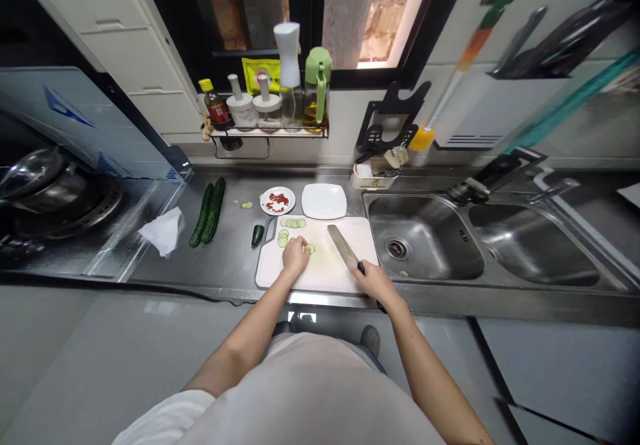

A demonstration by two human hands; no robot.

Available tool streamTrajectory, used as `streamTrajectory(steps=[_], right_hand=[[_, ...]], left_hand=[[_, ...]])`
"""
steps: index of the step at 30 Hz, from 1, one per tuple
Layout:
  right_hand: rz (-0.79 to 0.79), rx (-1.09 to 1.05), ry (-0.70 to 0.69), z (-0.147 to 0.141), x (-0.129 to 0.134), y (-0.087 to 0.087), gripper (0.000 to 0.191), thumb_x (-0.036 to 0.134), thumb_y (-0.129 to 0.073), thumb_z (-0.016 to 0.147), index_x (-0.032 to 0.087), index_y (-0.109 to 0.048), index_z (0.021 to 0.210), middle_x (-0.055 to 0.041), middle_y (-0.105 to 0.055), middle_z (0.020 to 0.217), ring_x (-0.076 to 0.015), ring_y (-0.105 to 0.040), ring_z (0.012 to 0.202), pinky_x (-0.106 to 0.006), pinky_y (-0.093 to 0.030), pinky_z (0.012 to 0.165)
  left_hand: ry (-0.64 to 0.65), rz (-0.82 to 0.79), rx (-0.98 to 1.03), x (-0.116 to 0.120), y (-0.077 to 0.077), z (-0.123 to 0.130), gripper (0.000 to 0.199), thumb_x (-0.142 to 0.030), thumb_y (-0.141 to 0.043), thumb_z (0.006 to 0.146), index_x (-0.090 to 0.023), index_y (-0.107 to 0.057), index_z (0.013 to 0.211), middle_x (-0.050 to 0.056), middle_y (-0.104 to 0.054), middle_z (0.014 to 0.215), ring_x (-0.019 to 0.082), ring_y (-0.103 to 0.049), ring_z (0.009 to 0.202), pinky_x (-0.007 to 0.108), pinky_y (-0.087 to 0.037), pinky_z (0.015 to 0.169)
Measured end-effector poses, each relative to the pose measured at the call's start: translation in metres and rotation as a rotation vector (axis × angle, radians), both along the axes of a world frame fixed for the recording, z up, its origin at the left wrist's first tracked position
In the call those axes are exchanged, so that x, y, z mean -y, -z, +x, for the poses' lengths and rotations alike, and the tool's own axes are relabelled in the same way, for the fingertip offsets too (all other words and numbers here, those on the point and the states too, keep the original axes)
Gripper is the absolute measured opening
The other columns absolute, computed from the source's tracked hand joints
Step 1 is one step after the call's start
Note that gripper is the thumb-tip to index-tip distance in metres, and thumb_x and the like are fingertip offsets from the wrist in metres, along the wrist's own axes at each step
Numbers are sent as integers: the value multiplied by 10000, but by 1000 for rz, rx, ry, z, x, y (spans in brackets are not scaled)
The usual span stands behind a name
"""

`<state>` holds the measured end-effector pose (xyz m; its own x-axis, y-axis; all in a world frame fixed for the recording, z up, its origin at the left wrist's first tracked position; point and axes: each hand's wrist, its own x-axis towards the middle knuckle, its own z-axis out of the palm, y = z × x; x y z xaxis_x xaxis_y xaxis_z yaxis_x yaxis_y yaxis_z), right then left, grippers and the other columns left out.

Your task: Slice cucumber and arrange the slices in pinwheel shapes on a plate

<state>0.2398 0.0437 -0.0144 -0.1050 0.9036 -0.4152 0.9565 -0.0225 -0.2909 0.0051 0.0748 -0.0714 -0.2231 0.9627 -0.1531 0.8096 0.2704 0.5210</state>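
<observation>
My right hand [374, 279] is wrapped round the black handle of a kitchen knife [343, 245]. Its broad blade points away and to the left over the white cutting board [330, 283]. My left hand [296, 256] is over the board with its fingers curled at a pale green cucumber slice [311, 249]; part of that slice is hidden by the fingers. Beyond this hand, a row of cucumber slices [293, 223] lies along the board's far side, and a small stack of slices [283, 237] sits closer in. A dark cucumber end piece [257, 235] rests left of the board.
Two whole cucumbers [207, 211] and a crumpled white tissue [164, 230] lie to the left. Behind the board are a plate of chopped red pieces [277, 201] and a white square plate [324, 201]. A double sink [430, 238] adjoins on the right. A condiment rack [270, 133] hangs above.
</observation>
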Motion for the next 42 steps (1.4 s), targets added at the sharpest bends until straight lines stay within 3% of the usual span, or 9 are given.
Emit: streamTrajectory(steps=[8,15,26,42], right_hand=[[-33,34,32,-1,-2,1,391,469,-378,957,169,-610,1053,-145,-689,1054,-244,-629,973,-266,-359,676],[-60,57,38,-3,-4,5,428,477,-346,958,164,-612,1080,-161,-682,1089,-263,-626,1028,-293,-404,742],[-93,65,57,-8,-5,7,429,450,-311,967,155,-591,1101,-174,-683,1080,-267,-634,1022,-302,-412,745],[-117,51,70,-7,-5,7,419,454,-306,967,167,-582,1099,-154,-690,1064,-247,-652,955,-290,-407,719]], left_hand=[[-22,71,144,5,-2,4,38,-201,-566,843,-220,-597,833,10,-669,831,158,-604,816,254,-397,713],[-81,108,240,18,-4,-1,41,-262,-606,824,-224,-614,837,-12,-684,807,138,-614,769,233,-391,690],[-314,106,119,22,4,-54,106,-226,-577,824,-239,-633,913,-5,-704,878,158,-621,818,244,-378,700],[-318,45,-59,19,1,-60,154,-257,-543,839,-246,-685,900,50,-697,971,233,-604,980,341,-367,862]])
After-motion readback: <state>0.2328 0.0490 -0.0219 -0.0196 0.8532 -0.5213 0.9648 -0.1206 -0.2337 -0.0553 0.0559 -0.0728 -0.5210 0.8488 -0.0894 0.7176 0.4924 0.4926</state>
